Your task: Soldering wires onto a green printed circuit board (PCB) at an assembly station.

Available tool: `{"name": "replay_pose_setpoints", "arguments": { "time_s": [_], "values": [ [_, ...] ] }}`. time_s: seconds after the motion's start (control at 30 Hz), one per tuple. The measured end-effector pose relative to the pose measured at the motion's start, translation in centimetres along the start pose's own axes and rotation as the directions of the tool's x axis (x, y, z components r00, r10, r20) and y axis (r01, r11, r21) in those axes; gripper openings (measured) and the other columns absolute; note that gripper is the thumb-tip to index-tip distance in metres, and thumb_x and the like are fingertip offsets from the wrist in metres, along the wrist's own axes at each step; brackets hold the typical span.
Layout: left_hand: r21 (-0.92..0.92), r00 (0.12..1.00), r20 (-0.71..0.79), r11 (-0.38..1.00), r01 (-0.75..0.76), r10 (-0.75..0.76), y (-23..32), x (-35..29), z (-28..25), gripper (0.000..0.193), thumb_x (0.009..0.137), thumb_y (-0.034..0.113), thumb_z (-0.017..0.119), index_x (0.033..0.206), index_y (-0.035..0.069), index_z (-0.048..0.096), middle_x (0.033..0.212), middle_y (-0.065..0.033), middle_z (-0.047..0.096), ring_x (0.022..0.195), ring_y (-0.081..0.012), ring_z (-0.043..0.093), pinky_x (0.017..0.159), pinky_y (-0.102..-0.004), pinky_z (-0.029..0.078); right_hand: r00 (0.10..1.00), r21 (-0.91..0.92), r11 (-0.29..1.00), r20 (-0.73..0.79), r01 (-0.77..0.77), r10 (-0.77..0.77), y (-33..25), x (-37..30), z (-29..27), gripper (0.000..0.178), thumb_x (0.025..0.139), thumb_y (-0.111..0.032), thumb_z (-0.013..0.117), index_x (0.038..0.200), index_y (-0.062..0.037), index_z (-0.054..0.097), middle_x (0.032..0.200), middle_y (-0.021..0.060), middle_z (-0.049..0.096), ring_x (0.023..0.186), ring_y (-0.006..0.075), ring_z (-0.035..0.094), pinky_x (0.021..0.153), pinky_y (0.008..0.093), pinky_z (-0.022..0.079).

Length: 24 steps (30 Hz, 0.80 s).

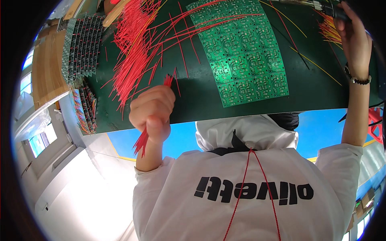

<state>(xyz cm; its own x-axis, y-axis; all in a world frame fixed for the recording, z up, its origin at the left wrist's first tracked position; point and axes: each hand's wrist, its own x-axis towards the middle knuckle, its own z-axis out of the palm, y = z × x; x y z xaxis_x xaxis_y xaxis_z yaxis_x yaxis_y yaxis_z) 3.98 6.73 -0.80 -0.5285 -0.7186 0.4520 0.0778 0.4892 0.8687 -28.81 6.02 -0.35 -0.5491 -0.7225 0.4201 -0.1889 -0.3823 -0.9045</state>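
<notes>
In my left hand [152,110], closed in a fist near the table's front edge, is a bundle of red wires [141,143]. Its ends stick out above and below the fingers. My right hand [357,44], with a dark beaded bracelet on its wrist, is at the far right. Its fingers are round the black handle of what looks like a soldering iron [339,13], with a metal shaft pointing left. Between the hands lies a green panel of circuit boards [249,60]. Some long red wires [209,25] cross its upper part.
A big heap of red wires [134,52] spreads over the dark green table [201,109]. Stacked circuit boards [82,46] stand at the left, beside brown cardboard [48,64]. Yellow wires [319,68] lie right of the panel. More red and yellow wires [330,30] sit near my right hand.
</notes>
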Motion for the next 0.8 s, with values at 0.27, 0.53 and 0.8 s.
{"name": "replay_pose_setpoints", "arguments": {
  "time_s": [0.27,0.53,0.8],
  "values": [
    [-0.295,0.996,-0.083,0.955,-0.011,-0.014,1.6,3.4,-0.7,0.026,0.087,0.028,0.041,0.077,0.004,0.039,0.056,-0.0008,0.031,0.044,-0.0122,0.024,0.041,-0.0273,0.018,0.999,-0.043,0.998,-0.025,-0.039,0.038,-0.3,0.6,-1.6,0.012,0.080,-0.018,0.048,0.075,-0.0070,0.048,0.058,-0.0021,0.046,0.044,0.0058,0.039,0.040,0.0187,0.028],
    [-0.057,0.994,0.024,0.992,0.109,-0.108,1.2,4.1,-1.6,0.007,0.084,0.005,0.040,0.089,0.003,0.037,0.061,-0.0046,0.043,0.048,-0.0068,0.033,0.043,-0.0191,0.025,0.952,-0.082,0.990,0.278,-0.113,0.131,3.8,3.3,-8.7,0.021,0.085,-0.009,0.046,0.102,0.0010,0.054,0.075,0.0027,0.049,0.063,0.0071,0.042,0.055,0.0184,0.033],
    [0.190,0.959,0.017,0.943,0.273,-0.281,0.2,6.0,-0.3,0.011,0.073,-0.004,0.059,0.080,0.001,0.053,0.068,-0.0015,0.058,0.055,-0.0047,0.049,0.047,-0.0166,0.036,0.971,-0.064,0.971,0.042,-0.232,0.235,2.8,3.1,-6.4,0.021,0.085,-0.014,0.047,0.094,0.0029,0.055,0.069,0.0032,0.049,0.060,0.0072,0.043,0.053,0.0187,0.033]
  ]
}}
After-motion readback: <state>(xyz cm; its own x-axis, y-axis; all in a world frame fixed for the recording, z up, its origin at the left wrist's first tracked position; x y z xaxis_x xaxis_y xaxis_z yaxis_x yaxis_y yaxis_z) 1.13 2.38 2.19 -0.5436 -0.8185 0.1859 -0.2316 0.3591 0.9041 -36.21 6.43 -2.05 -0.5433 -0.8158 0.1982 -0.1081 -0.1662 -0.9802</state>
